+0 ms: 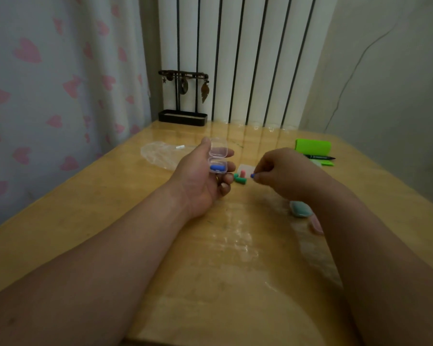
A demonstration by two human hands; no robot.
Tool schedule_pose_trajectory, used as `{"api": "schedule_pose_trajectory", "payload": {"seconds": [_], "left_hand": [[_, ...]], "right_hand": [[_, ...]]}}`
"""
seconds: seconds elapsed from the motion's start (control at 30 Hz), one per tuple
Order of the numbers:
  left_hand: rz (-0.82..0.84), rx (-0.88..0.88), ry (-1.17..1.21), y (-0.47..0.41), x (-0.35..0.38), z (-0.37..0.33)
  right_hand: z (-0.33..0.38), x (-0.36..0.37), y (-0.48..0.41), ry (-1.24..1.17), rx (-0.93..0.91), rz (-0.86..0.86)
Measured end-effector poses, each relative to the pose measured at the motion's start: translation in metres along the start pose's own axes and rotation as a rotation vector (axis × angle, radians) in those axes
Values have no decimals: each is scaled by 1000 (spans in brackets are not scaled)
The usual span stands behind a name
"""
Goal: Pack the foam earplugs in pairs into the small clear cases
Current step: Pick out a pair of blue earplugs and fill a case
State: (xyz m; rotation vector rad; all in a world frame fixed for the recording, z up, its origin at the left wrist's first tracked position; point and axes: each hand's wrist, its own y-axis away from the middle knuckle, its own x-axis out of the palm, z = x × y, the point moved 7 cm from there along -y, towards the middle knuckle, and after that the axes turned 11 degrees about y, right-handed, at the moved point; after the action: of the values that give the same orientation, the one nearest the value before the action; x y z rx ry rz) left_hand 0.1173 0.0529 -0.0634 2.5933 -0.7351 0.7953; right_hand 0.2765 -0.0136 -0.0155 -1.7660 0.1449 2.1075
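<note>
My left hand [200, 181] holds a small clear case [218, 158] above the wooden table [110, 208], its lid flipped up. One blue earplug [217, 168] lies inside the case. My right hand [283, 171] pinches a second blue earplug [252, 175] between thumb and fingertips, just right of the case and apart from it. Between the hands, on the table, lie two green earplugs [240, 180] and a pink earplug [242, 174]. Another clear case [247, 168] rests flat behind them. Two closed cases, one with teal plugs [300, 208] and one with pink plugs [316, 224], sit partly hidden by my right forearm.
A crumpled clear plastic bag [160, 153] lies at the left. A green box [313, 146], a dark marker [319, 157] and green sticky notes [327, 163] sit at the right. A black jewellery stand [183, 106] is at the back edge.
</note>
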Motion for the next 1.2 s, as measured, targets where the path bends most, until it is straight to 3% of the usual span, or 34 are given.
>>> {"api": "schedule_pose_trajectory", "payload": {"seconds": [0.1, 0.2, 0.43, 0.83, 1.0, 1.1, 1.2], "left_hand": [[16, -28, -14, 2, 3, 3], [24, -49, -48, 4, 6, 7], [45, -72, -27, 2, 6, 11], [59, -99, -26, 4, 6, 12], [49, -99, -30, 5, 7, 11], [71, -127, -29, 9, 12, 14], [103, -155, -9, 11, 13, 16]], "right_hand": [[1, -19, 1, -137, 10, -217], [22, -31, 11, -245, -111, -319], [56, -20, 26, -153, -259, -234], [53, -14, 22, -201, -255, -216], [22, -21, 9, -264, -89, -342], [14, -12, 4, -337, -43, -289], [27, -10, 10, -420, -124, -209]]}}
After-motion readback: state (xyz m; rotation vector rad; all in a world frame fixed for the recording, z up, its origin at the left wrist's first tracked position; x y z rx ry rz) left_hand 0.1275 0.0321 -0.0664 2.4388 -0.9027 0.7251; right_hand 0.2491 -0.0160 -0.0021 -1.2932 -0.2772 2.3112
